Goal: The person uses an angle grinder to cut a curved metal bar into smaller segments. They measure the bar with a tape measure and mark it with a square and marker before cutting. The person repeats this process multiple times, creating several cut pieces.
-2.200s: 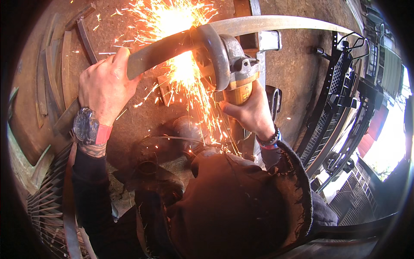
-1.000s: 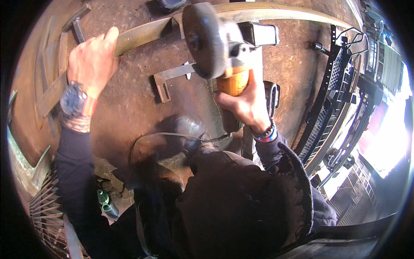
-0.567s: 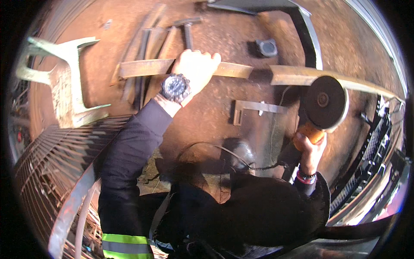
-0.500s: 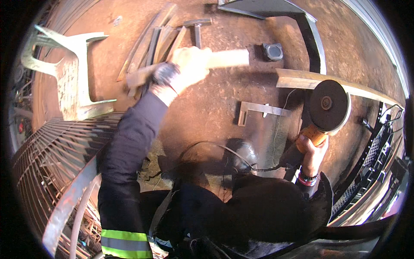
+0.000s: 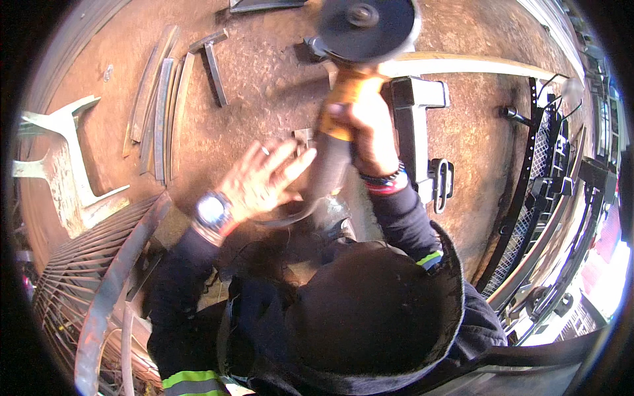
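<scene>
My right hand (image 5: 375, 132) grips an angle grinder (image 5: 353, 96) by its orange-and-dark body. Its round dark disc (image 5: 366, 30) points away from me, near the top of the view. To the left of the grinder's rear end, my left hand (image 5: 261, 177) holds nothing; its fingers are spread and slightly blurred. Just beyond those fingers, a small part of a metal square (image 5: 302, 134) shows, the remainder hidden by the grinder and hand. The grinder's cable curves below my left hand.
Several long metal bars (image 5: 162, 112) lie at far left beside a T-shaped metal piece (image 5: 212, 66). A worn pale chair (image 5: 63, 181) lies near a rusty rod rack (image 5: 99, 257). At right are a long bar (image 5: 475, 64), a dark steel profile (image 5: 413, 142) and a black mesh frame (image 5: 538, 165).
The bar in my left hand has been let go; that hand has come back toward me and opened. My right hand has swung the grinder left and farther away. The view has shifted rightward.
</scene>
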`<action>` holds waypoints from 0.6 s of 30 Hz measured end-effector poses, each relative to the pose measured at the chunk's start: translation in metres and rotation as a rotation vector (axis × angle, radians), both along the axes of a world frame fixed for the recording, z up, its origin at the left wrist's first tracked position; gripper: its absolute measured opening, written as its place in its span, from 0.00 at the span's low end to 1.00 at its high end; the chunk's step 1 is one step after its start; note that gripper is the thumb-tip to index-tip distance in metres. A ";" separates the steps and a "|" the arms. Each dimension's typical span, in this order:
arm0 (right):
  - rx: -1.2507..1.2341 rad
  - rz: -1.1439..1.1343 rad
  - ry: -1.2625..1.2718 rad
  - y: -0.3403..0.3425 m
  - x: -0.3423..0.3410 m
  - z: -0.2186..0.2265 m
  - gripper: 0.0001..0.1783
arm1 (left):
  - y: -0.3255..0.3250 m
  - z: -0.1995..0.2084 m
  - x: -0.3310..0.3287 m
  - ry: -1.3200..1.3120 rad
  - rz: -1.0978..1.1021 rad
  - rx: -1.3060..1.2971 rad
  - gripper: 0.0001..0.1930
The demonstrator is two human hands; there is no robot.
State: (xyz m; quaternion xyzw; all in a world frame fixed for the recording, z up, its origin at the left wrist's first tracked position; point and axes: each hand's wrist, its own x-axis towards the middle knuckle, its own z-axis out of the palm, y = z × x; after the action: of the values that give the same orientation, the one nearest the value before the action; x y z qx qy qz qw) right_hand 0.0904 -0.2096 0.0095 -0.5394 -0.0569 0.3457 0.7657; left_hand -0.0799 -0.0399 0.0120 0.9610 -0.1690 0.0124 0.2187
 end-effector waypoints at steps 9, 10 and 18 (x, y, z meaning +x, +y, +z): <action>0.334 0.264 0.446 0.084 -0.074 -0.025 0.19 | -0.004 0.011 -0.081 0.011 0.471 -0.171 0.48; 0.348 0.290 0.493 0.087 -0.085 -0.025 0.19 | -0.004 0.012 -0.101 0.134 0.540 -0.157 0.47; 0.308 0.445 0.759 0.115 -0.167 -0.112 0.16 | 0.017 -0.028 -0.137 0.503 1.051 -0.882 0.45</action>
State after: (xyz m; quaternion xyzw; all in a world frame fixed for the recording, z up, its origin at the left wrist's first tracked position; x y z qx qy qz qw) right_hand -0.0771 -0.0945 -0.1029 -0.2298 0.0623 0.6619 0.7108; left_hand -0.2168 -0.0232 -0.0159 0.7116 0.3907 -0.0385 0.5827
